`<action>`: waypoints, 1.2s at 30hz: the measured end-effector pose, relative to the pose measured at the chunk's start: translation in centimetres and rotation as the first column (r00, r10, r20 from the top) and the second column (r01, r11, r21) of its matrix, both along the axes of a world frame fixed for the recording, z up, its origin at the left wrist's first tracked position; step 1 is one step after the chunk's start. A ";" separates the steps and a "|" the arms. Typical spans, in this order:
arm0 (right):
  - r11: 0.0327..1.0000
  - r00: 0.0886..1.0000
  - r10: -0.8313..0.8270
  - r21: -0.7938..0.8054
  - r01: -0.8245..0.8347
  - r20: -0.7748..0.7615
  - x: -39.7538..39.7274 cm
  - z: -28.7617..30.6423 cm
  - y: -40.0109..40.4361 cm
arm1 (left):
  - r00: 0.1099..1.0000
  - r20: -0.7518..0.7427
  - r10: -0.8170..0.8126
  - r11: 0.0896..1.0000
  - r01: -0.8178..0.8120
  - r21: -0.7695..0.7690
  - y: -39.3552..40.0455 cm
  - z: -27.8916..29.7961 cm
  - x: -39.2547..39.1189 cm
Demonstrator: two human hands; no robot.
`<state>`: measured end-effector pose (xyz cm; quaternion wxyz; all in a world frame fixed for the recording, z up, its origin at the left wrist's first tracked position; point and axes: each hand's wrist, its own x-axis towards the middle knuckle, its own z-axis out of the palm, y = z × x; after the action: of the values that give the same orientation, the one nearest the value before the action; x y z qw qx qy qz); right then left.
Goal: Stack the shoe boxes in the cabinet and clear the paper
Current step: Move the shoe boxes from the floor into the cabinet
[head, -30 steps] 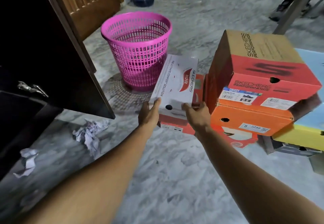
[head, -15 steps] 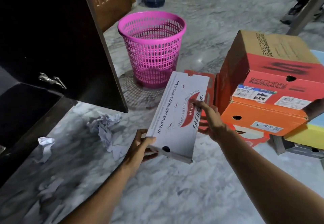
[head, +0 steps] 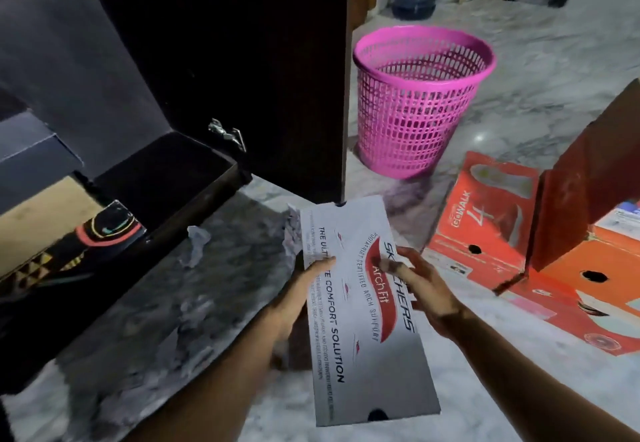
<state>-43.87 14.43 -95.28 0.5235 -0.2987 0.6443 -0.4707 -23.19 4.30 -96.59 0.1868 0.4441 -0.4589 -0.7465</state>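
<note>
Dark wooden cabinet (head: 242, 61) open at your left, ready for stacking. White cardboard shoe box (head: 363, 310) lifted clear of floor, angled toward it. Your left hand (head: 298, 292) grips left edge; right hand (head: 422, 286) steadies lid, fingers loose. Crumpled paper (head: 197, 244) at cabinet's front edge.

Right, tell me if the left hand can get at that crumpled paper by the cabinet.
Probably not yet: the left hand holds the white shoe box. The crumpled paper itself lies uncovered.

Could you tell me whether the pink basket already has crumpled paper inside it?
No, the pink basket shows only its own mesh walls and nothing inside, while crumpled paper lies on the marble floor by the cabinet.
</note>
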 end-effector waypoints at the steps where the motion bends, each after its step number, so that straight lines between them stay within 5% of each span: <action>1: 0.999 0.999 0.039 0.000 -0.039 0.009 0.7 0.1 -0.9 | 0.997 -0.037 0.063 0.998 -0.061 0.034 -0.3 -0.4 0.9; 5: 0.984 0.981 0.176 0.016 -0.178 0.079 3.4 -0.1 -5.0 | 0.946 -0.122 0.299 0.952 -0.288 0.102 -3.2 0.0 4.9; 13: 0.961 0.899 0.270 -0.041 -0.273 0.346 7.1 -1.8 -10.8 | 0.754 -0.153 0.638 0.729 -0.656 -0.193 -13.1 3.0 10.9; 16: 0.971 0.915 0.240 -0.078 -0.227 0.323 9.4 -1.5 -14.4 | 0.711 -0.014 0.703 0.689 -0.686 -0.233 -15.9 4.2 11.6; 18: 0.977 0.938 0.212 -0.077 -0.199 0.273 10.9 -1.1 -17.8 | 0.603 0.059 0.795 0.588 -0.745 -0.316 -18.0 4.1 12.6; 20: 0.980 0.952 0.200 -0.063 -0.191 0.233 12.6 -0.8 -21.2 | 0.529 0.118 0.840 0.486 -0.639 -0.596 -18.9 3.3 13.8; 24: 0.990 0.959 0.140 -0.007 -0.142 0.245 16.3 0.1 -27.3 | 0.627 0.190 0.756 0.293 -0.065 -0.954 -16.4 2.7 14.2; 28: 0.974 0.961 0.225 -0.025 -0.224 0.159 19.3 0.3 -32.1 | 0.503 0.505 0.702 0.342 0.384 -0.858 -18.0 2.2 15.5; 36: 0.978 0.974 0.185 -0.070 -0.196 -0.132 23.4 -1.1 -39.5 | 0.346 0.606 0.716 0.403 0.504 -0.764 -24.5 3.0 18.1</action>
<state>-20.43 -25.12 -96.39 0.5122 -0.4094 0.6239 -0.4251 -5.12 -20.21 -93.58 0.1596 0.6350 -0.7540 0.0532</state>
